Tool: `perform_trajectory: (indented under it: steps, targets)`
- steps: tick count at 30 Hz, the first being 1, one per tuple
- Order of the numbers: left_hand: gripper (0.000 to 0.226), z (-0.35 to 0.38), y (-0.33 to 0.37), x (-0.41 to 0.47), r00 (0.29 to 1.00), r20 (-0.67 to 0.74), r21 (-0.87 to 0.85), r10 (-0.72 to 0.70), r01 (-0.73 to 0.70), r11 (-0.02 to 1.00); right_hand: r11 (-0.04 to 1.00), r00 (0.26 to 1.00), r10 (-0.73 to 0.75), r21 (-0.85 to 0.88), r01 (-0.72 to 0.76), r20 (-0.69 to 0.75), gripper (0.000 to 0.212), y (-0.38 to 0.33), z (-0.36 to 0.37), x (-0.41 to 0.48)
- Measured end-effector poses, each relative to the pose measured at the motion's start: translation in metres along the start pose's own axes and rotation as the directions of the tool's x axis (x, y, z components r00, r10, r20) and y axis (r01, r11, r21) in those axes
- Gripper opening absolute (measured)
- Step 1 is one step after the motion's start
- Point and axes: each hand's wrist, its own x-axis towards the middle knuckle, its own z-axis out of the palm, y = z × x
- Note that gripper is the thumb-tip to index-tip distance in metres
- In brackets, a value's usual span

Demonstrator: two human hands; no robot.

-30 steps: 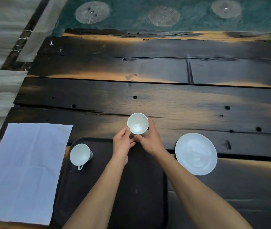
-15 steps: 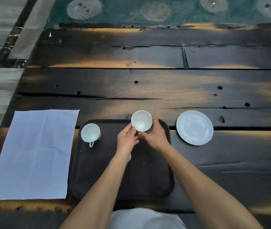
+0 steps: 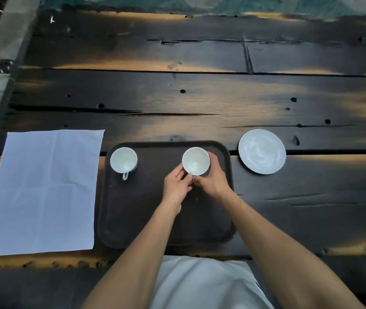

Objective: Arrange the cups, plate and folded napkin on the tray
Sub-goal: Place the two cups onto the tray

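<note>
Table [image 3: 200,97]: tray [image 3: 133,208] w/ cup [image 3: 123,159]; left hand [image 3: 176,188], right hand [image 3: 215,179] hold 2nd cup [image 3: 196,161].

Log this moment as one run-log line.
held cup: over tray, in left hand and right hand | other cup: on tray, far left | plate, napkin: off tray

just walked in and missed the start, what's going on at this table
A person is loading a dark tray. The left hand and right hand grip a white cup at the tray's far side. The other cup stands in its far left corner. The plate lies on the table right of the tray, the napkin spread flat left of it.
</note>
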Motion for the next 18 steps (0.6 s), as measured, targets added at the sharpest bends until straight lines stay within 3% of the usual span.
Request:
perform_trajectory:
  steps: [11,18]
  targets:
    - [0.064,0.029,0.000,0.025,0.986,0.080,0.155,-0.146,0.132,0.979,0.994,0.996,0.081,-0.076,-0.079,0.035,0.088,0.023,-0.014,0.032]
    - [0.063,0.034,0.000,0.031,0.986,0.075,0.154,-0.151,0.139,0.978,0.993,0.994,0.105,-0.061,-0.104,0.024,0.087,0.030,-0.016,0.042]
